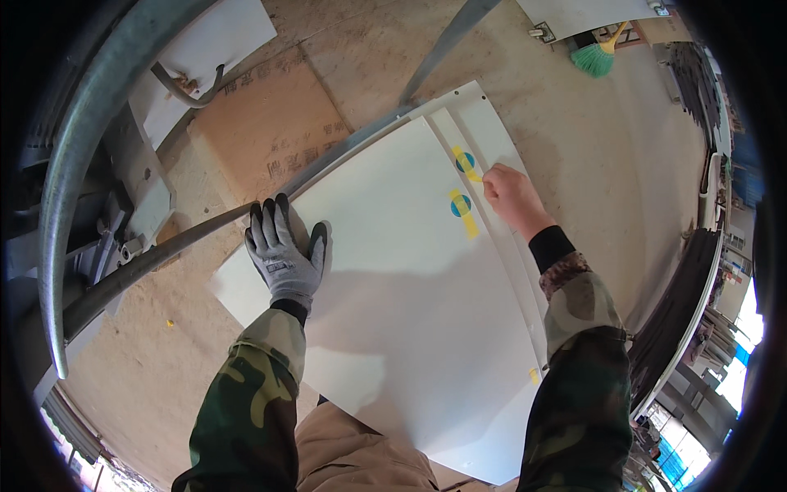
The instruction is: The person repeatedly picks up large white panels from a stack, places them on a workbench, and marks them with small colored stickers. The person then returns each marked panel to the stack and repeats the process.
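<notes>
White flat panels (385, 238) lie stacked in front of me, the upper ones shifted so that strips of the lower ones show at the right. My left hand (281, 250), in a grey glove with black fingertips, rests flat with fingers spread by the stack's left edge. My bare right hand (515, 195) is closed at the end of a strip of yellow tape (473, 171), which crosses a blue round sticker (465, 161). Its fingertips are partly hidden. Nearer me, another yellow tape strip (468, 223) lies over a second blue round sticker (461, 205).
A grey metal bar (361, 141) runs along the stack's far left edge. Curved metal tubing (61, 197) rises at the left. Flat cardboard (266, 123) lies on the floor beyond. A green broom (593, 60) and long dark strips (676, 303) are at the right.
</notes>
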The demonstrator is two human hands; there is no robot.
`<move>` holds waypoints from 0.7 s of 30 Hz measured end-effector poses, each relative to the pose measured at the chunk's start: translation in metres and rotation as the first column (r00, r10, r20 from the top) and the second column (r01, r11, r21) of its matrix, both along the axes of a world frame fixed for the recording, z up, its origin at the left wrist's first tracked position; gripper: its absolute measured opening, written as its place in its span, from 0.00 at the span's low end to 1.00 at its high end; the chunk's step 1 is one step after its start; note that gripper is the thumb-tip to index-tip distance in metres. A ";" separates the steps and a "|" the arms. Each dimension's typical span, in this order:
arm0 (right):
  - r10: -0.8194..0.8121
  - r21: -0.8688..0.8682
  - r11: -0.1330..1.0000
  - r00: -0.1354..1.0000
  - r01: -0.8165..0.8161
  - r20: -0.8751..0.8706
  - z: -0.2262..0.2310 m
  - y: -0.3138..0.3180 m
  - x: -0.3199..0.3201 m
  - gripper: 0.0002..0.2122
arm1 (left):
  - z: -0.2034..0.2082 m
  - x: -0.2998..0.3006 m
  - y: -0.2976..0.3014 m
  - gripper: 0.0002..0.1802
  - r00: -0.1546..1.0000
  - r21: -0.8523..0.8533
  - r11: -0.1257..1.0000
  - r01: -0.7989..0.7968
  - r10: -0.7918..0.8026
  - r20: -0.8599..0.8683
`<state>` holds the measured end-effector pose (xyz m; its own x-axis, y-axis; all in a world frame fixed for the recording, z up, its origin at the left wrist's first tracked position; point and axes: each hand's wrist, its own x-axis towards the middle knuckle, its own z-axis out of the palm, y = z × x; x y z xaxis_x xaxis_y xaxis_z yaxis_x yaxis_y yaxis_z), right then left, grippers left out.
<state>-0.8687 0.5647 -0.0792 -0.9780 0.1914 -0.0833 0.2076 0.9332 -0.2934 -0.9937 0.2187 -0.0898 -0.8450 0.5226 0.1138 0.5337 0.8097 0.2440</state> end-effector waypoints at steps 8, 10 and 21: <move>-0.027 -0.140 0.989 0.995 0.041 0.097 -0.006 0.002 -0.025 0.07 | 0.000 0.002 -0.001 0.45 1.000 -0.015 1.000 -0.005 0.005 -0.004; -0.052 -0.228 0.973 0.997 0.037 -0.060 0.000 0.006 -0.025 0.06 | -0.001 0.002 0.000 0.45 1.000 -0.018 1.000 -0.009 0.009 -0.017; -0.318 -0.393 0.904 0.878 0.168 -0.358 0.061 -0.061 0.015 0.07 | -0.003 0.001 -0.003 0.40 0.999 -0.015 1.000 -0.005 0.005 -0.048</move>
<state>-0.8534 0.5041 -0.0185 -0.8638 0.4606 0.2043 0.2071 0.6941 -0.6895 -0.9925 0.2162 -0.0931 -0.8413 0.5204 0.1465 0.5405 0.8157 0.2060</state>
